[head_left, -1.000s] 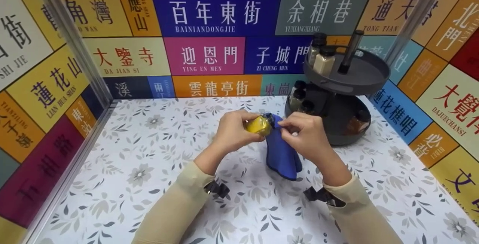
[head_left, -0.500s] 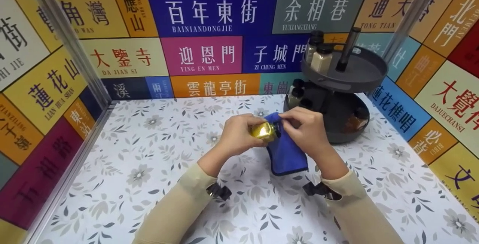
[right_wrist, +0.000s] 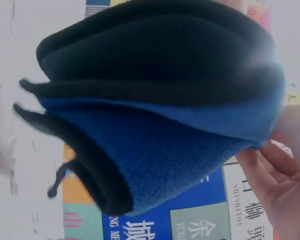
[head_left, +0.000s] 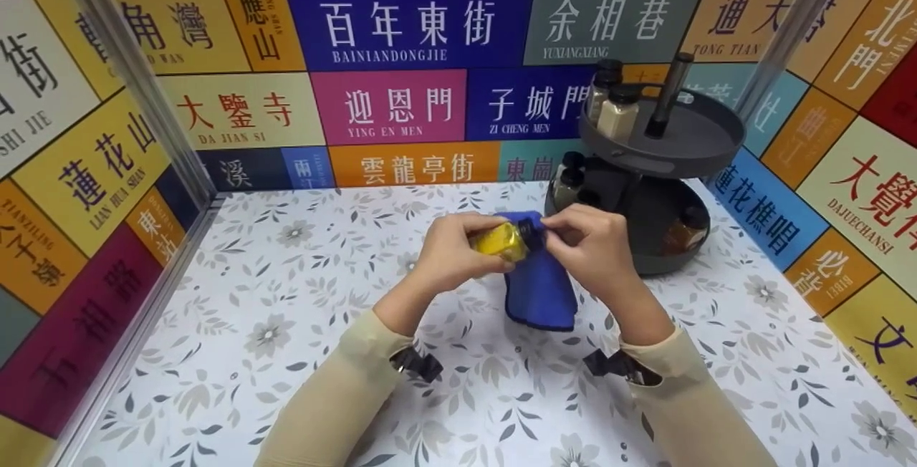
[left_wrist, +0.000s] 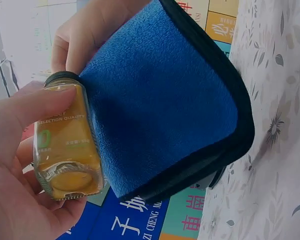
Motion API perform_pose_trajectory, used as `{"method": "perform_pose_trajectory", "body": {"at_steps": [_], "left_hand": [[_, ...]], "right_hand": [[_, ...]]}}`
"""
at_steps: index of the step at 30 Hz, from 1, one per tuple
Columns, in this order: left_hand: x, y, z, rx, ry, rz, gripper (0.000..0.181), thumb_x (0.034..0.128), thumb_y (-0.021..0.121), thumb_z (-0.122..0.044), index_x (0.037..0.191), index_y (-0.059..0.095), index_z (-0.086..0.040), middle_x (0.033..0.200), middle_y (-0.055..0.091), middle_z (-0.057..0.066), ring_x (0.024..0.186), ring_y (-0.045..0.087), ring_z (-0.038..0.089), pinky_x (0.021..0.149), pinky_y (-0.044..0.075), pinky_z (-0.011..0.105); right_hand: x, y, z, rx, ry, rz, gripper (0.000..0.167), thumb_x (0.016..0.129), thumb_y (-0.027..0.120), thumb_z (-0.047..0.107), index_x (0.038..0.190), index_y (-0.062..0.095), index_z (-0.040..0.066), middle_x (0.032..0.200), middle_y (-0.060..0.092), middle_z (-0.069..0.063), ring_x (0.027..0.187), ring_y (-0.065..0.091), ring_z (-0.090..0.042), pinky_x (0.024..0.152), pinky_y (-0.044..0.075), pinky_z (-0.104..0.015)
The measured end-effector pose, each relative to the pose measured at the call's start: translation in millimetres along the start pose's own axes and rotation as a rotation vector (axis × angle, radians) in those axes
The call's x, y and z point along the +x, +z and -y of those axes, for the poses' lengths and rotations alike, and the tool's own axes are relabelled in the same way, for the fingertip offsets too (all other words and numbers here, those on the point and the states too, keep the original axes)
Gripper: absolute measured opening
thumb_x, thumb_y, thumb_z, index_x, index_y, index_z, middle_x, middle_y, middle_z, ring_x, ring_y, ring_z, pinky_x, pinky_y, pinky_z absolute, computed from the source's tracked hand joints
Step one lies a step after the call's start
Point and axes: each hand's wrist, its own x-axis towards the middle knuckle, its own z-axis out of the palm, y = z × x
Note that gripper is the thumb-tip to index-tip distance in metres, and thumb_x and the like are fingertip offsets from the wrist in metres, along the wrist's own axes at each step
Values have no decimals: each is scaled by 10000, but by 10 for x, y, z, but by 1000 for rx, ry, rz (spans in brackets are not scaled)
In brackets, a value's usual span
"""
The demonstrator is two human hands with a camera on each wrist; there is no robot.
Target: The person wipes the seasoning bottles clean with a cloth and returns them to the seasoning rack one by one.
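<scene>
My left hand (head_left: 451, 252) holds a small glass spice jar (head_left: 499, 240) of yellow powder, tilted with its black cap (head_left: 529, 232) toward the right. In the left wrist view, thumb and fingers lie around the jar (left_wrist: 67, 150), and its printed label faces the camera. My right hand (head_left: 591, 248) pinches a blue cleaning cloth (head_left: 541, 295) with black edging at the cap. The cloth hangs down below both hands. In the right wrist view, the folded cloth (right_wrist: 165, 145) covers the jar and most of the fingers.
At the back right stands a dark two-tier round rack (head_left: 663, 155). Its upper tier bears a jar of cream powder (head_left: 617, 116) and another behind it. Below are more jars, including a reddish-brown one (head_left: 685, 230). A floral cover lies on the table (head_left: 322, 352); printed panels surround it.
The jar tipped downward to the right half a second ago and has since turned partly back up. My right fingers have shifted slightly along the cap, and the cloth's hanging end has swung.
</scene>
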Motion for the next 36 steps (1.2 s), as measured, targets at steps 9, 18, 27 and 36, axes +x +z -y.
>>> {"method": "perform_pose_trajectory", "body": {"at_steps": [9, 18, 27, 36], "left_hand": [[-3, 36, 26, 24, 34, -70, 599, 695, 970, -216, 1265, 797, -154, 1165, 794, 29, 937, 705, 160, 816, 608, 301], [-23, 121, -55, 225, 138, -48, 588, 707, 988, -244, 1261, 800, -182, 1083, 775, -9, 923, 675, 152, 833, 566, 312], [-21, 47, -87, 121, 164, -16, 583, 717, 964, -248, 1274, 796, -210, 1129, 784, -27, 953, 677, 135, 837, 576, 302], [-18, -15, -34, -92, 80, -68, 610, 691, 986, -178, 1267, 793, -127, 1182, 788, 52, 967, 703, 172, 817, 607, 288]], "right_hand": [[12, -101, 129, -89, -154, 59, 144, 796, 801, -42, 866, 838, 78, 772, 755, -28, 627, 614, -97, 602, 496, -169], [12, -106, 166, -62, -183, -23, 137, 828, 778, -41, 873, 836, 74, 820, 785, -95, 711, 713, -186, 757, 510, -101], [44, -101, 88, -39, -90, -84, 148, 845, 763, -36, 874, 840, 86, 820, 789, -70, 645, 652, -173, 677, 448, -95], [30, -106, 98, -34, -106, 9, 165, 793, 780, -70, 869, 834, 65, 774, 760, -39, 612, 644, -133, 617, 504, -139]]}}
